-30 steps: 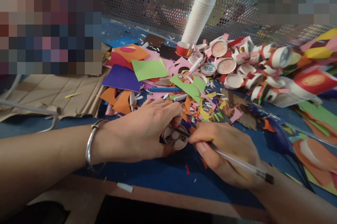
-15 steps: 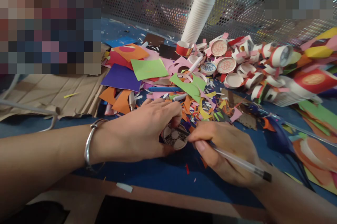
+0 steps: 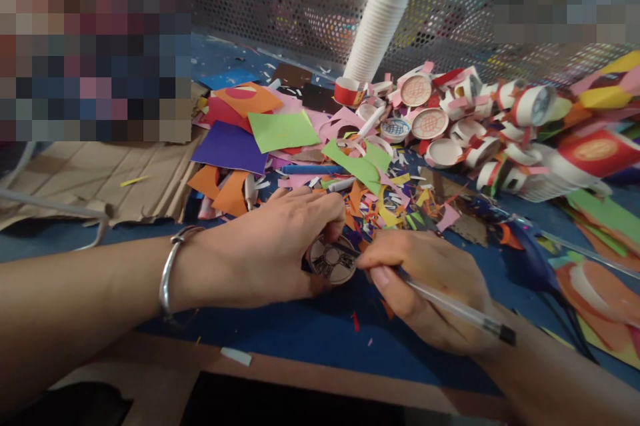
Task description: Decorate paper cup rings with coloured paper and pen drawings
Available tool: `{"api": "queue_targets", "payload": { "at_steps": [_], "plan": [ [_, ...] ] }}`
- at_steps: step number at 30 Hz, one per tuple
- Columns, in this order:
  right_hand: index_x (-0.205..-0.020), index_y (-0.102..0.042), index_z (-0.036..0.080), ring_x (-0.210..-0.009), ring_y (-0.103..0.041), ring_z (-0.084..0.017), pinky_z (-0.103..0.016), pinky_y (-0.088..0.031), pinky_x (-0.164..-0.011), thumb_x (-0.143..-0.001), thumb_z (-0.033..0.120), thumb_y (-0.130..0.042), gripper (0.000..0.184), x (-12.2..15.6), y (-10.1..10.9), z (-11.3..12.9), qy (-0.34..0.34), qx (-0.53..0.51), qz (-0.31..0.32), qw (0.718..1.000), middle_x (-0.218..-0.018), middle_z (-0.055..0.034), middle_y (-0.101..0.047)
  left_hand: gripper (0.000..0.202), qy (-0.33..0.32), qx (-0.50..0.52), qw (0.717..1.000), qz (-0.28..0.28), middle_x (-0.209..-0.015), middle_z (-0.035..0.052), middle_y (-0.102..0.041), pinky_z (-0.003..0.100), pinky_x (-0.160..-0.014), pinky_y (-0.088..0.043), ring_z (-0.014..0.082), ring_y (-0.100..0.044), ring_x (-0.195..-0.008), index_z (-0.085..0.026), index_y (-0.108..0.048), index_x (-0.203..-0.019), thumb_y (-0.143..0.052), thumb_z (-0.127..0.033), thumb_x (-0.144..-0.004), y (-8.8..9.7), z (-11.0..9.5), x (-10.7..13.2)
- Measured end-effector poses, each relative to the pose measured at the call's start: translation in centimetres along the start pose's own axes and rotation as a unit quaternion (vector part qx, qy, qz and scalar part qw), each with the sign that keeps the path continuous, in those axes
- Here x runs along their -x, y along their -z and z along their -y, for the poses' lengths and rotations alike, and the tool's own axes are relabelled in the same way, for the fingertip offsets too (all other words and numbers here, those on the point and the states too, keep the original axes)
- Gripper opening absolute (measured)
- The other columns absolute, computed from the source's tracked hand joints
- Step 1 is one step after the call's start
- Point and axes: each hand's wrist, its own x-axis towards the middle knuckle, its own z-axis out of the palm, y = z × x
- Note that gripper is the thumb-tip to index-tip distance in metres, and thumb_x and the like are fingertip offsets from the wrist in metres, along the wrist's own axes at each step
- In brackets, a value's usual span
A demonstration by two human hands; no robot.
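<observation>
My left hand [image 3: 280,246] is closed around a small round paper cup base [image 3: 333,269], thumb and fingers at its edge. Black pen marks fan out on its pale face around a small centre circle. My right hand [image 3: 425,286] grips a clear-barrelled pen [image 3: 455,305] with a black end cap. The pen's writing end reaches the upper right of the round face, close to my left fingers. Part of the round piece is hidden behind my left hand.
Paper scraps [image 3: 390,206] lie beyond my hands. Cut cup pieces [image 3: 430,123] are heaped behind them, near a tall cup stack [image 3: 375,26]. Cardboard [image 3: 95,176] lies at left, a purple sheet [image 3: 233,148] beside it. A dark blue tool [image 3: 530,259], probably a glue gun, sits at right.
Almost nothing differs. Both hands, the pen and the round piece keep nearly the same positions.
</observation>
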Motion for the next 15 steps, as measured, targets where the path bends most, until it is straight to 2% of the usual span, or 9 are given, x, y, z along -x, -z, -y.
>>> {"api": "queue_targets", "payload": {
  "at_steps": [15],
  "plan": [
    [-0.094, -0.058, 0.023, -0.069, -0.070, -0.013, -0.025, -0.057, -0.065, -0.093, 0.010, -0.047, 0.017, -0.01, 0.00, 0.02, 0.009, -0.027, -0.006, 1.000, -0.078, 0.0022, -0.071, 0.028, 0.003, 0.018, 1.000, 0.006, -0.094, -0.0001, -0.058, 0.037, -0.082, -0.039, 0.0210, -0.055, -0.089, -0.022, -0.046, -0.090, -0.072, -0.023, -0.078, 0.03, -0.03, 0.14]
  ]
}}
